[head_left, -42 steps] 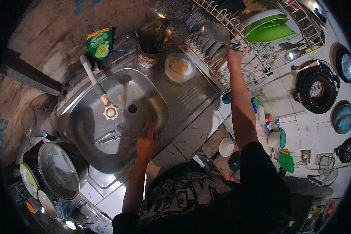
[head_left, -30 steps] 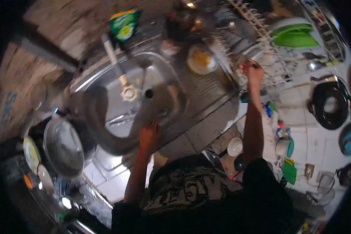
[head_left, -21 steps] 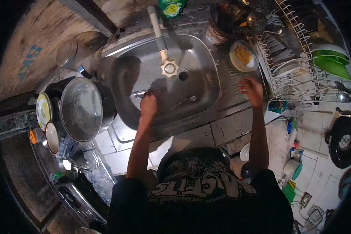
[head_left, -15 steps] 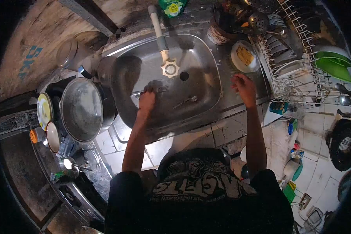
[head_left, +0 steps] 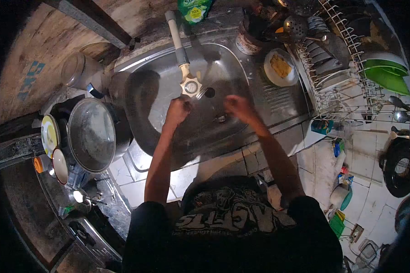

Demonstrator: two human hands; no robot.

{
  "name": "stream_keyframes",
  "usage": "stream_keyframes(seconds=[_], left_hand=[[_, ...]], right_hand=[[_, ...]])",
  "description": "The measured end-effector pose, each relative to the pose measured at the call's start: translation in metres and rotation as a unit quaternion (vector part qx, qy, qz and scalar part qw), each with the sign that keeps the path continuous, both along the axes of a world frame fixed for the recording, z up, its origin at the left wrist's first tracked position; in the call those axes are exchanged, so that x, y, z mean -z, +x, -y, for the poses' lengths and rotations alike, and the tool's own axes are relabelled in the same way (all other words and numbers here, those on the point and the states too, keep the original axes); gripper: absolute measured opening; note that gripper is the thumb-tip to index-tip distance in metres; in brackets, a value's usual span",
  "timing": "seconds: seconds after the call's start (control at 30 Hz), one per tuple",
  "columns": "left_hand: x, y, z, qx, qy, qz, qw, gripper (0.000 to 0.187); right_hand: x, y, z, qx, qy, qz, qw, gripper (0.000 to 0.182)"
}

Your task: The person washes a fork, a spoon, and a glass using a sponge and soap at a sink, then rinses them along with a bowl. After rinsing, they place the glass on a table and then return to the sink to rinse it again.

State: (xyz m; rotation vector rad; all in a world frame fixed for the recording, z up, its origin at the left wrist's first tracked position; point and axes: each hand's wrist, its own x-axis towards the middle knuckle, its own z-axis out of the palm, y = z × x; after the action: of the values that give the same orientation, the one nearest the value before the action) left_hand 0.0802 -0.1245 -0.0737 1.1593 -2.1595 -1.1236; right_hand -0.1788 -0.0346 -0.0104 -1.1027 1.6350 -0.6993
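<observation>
My left hand (head_left: pixel 178 110) is closed round a fork (head_left: pixel 201 93), whose tines point up and right just below the star-shaped tap head (head_left: pixel 191 87). Over the right part of the metal sink (head_left: pixel 168 145) is my right hand (head_left: pixel 239 108), smeared by motion, so its grip cannot be made out. A spoon (head_left: pixel 221 119) lies on the sink floor below and left of that hand, partly hard to see. The dark drain hole (head_left: pixel 209 93) sits between both hands. No running water shows at the tap.
A white dish (head_left: pixel 287 78) with a yellow block (head_left: pixel 280 66) stands on the ridged drainboard. Beyond it is a white wire dish rack (head_left: pixel 348 41) with plates. On the left are a large metal pot (head_left: pixel 93 136) and a clear jar (head_left: pixel 76 70). A green pouch (head_left: pixel 194 11) stands behind the tap.
My right hand has moved left from beside the white dish to over the sink. My left hand has turned the fork up toward the tap head. The view has shifted slightly.
</observation>
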Motion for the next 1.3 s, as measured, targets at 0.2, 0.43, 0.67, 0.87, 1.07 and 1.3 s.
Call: stream_keyframes(seconds=[0.2, 0.43, 0.67, 0.87, 1.07, 1.3], left_hand=[[-0.025, -0.010, -0.036, -0.076, 0.059, -0.018, 0.995, 0.015], [-0.043, -0.003, -0.050, -0.168, 0.134, 0.003, 0.977, 0.017], [0.003, 0.015, -0.037, -0.141, 0.346, -0.148, 0.916, 0.017], [0.023, 0.006, -0.002, -0.067, 0.414, -0.218, 0.881, 0.018], [-0.002, -0.013, -0.009, 0.004, 0.447, -0.072, 0.892, 0.025], [-0.040, -0.001, -0.076, -0.015, 0.369, -0.154, 0.916, 0.026]], right_hand=[[0.103, 0.077, 0.047, 0.065, -0.066, 0.258, 0.962, 0.039], [0.143, 0.125, 0.053, 0.119, -0.232, 0.073, 0.963, 0.034], [0.063, 0.076, 0.063, 0.040, 0.006, 0.400, 0.916, 0.021], [0.017, 0.002, 0.068, 0.191, -0.126, 0.407, 0.884, 0.020], [0.029, 0.007, 0.044, 0.169, -0.065, 0.359, 0.916, 0.023], [-0.046, -0.119, 0.066, 0.187, -0.234, -0.093, 0.949, 0.030]])
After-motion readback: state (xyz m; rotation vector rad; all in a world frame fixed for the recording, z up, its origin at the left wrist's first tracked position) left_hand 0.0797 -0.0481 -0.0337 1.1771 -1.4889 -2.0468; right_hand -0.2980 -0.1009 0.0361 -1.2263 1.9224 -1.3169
